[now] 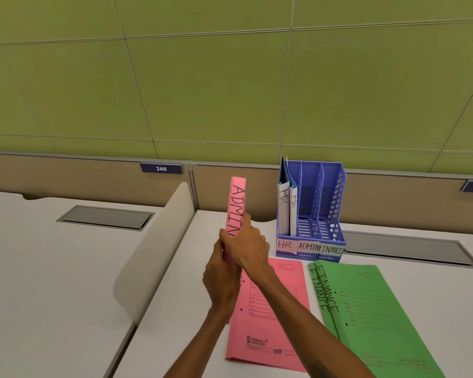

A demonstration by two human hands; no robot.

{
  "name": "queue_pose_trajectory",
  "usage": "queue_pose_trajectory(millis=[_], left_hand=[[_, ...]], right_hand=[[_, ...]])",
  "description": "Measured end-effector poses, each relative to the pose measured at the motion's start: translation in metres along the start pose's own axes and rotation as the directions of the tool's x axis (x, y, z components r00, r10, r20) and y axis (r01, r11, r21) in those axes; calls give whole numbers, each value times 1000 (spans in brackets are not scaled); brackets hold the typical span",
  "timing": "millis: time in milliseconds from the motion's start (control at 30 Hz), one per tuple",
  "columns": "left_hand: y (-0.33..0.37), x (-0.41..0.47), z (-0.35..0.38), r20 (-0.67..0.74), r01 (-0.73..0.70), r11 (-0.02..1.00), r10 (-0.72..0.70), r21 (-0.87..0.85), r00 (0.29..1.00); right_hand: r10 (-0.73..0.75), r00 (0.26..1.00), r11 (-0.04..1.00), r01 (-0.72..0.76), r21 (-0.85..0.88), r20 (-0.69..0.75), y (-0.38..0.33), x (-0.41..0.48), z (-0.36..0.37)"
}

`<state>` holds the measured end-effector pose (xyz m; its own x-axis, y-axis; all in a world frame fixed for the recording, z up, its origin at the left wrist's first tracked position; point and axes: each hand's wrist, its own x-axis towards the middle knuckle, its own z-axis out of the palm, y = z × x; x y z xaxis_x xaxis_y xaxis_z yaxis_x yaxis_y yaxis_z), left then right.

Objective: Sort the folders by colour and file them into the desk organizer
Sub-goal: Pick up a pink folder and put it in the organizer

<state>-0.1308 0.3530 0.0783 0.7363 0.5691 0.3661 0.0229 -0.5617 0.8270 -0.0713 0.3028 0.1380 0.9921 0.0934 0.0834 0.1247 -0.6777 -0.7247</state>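
Observation:
A pink folder (236, 203) marked ADMIN stands upright, spine towards me, above the desk. My left hand (221, 282) grips its lower part and my right hand (247, 245) holds it higher up. A second pink folder (273, 331) lies flat on the desk below my arms. To its right lie two stacked green folders (366, 317) marked FINANCE. The blue desk organizer (325, 214) stands behind them, labelled HR, ADMIN, FINANCE. Its left HR slot holds two white-spined folders (287, 211); the other two slots look empty.
A cream curved divider (153, 249) separates this desk from the one on the left. Grey cable flaps (410, 248) are set into the desktop at the back right and on the left desk (105, 217). A green partition wall rises behind.

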Motion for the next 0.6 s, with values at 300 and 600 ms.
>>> queue_pose_trajectory(millis=[300, 600], left_hand=[[37, 21, 16, -26, -243, 968, 242, -68, 970], [98, 36, 41, -75, -409, 910, 404, -68, 912]], right_hand=[[-71, 969, 971, 122, 208, -236, -13, 16, -45], [-98, 867, 960, 212, 183, -489, -18, 19, -112]])
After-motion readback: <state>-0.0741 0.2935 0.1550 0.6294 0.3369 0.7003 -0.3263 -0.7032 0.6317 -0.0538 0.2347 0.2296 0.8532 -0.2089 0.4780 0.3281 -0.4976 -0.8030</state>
